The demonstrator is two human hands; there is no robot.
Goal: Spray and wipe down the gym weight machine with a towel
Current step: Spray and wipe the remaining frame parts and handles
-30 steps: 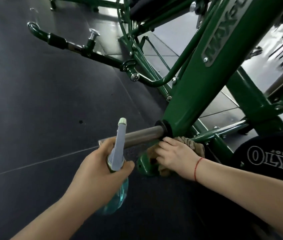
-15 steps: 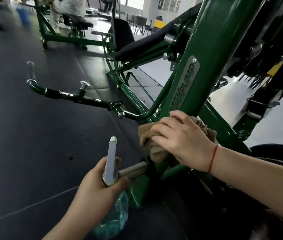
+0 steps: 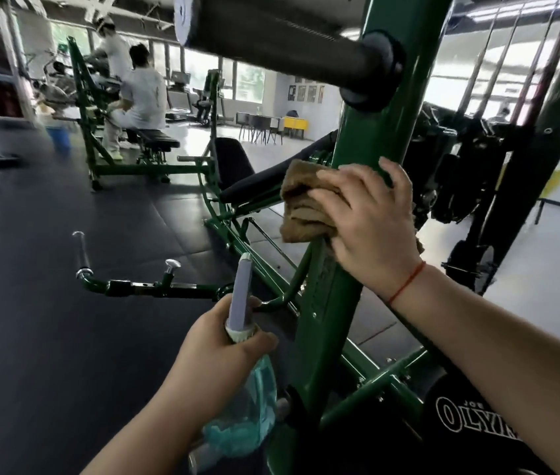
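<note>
Brown towel (image 3: pixel 306 210) pressed to green machine post (image 3: pixel 371 138) by grasping right hand (image 3: pixel 371 221), spray bottle (image 3: pixel 247 389) gripped near by left hand (image 3: pixel 213 358)

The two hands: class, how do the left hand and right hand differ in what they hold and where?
The left hand grips a spray bottle; the right hand holds a brown towel. The left hand sits low beside the green post; the right hand is higher, pressing the towel against it. Both hands are bare.
</note>
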